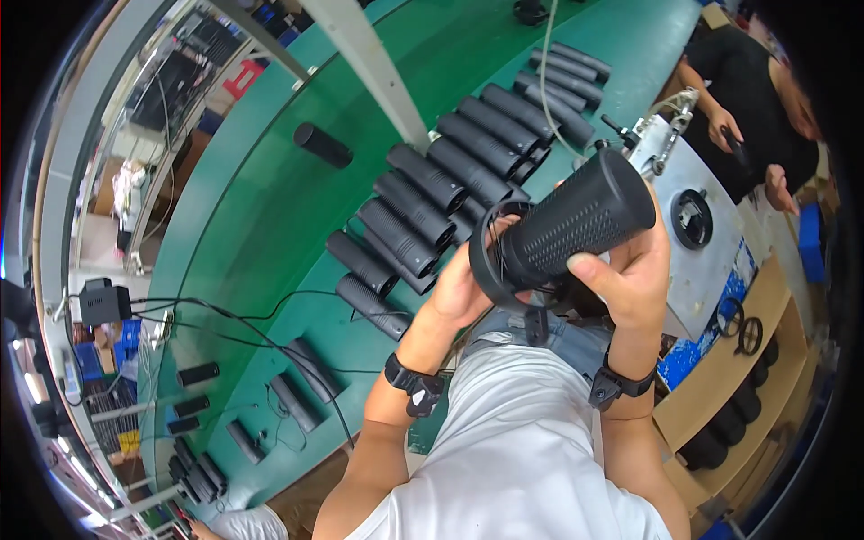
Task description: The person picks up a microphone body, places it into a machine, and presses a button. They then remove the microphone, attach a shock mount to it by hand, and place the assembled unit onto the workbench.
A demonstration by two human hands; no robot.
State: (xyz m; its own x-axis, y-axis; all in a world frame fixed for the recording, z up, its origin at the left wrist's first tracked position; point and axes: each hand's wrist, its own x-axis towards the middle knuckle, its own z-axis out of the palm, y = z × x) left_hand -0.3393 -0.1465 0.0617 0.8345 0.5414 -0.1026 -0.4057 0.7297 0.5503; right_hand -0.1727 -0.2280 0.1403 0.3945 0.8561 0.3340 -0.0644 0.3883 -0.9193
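A black cylindrical housing (576, 216) with a dimpled grip pattern is tilted in front of me, its wide closed end up and to the right. My right hand (639, 274) is wrapped round its side, thumb lying along the surface. At its lower left end is a black ring (484, 261), which my left hand (463, 283) grips with the fingers partly inside it. Dark thin strands, perhaps wires, show between ring and housing; whether the two are joined I cannot tell. A small black tab (536, 326) hangs below the ring.
Rows of similar black cylinders (418, 175) lie on the green bench (306, 270), with cables trailing across it. A metal fixture plate (711, 270) stands at right, above a cardboard box (720, 396) holding dark parts. Beyond it, a person in black (747, 108) handles a dark object.
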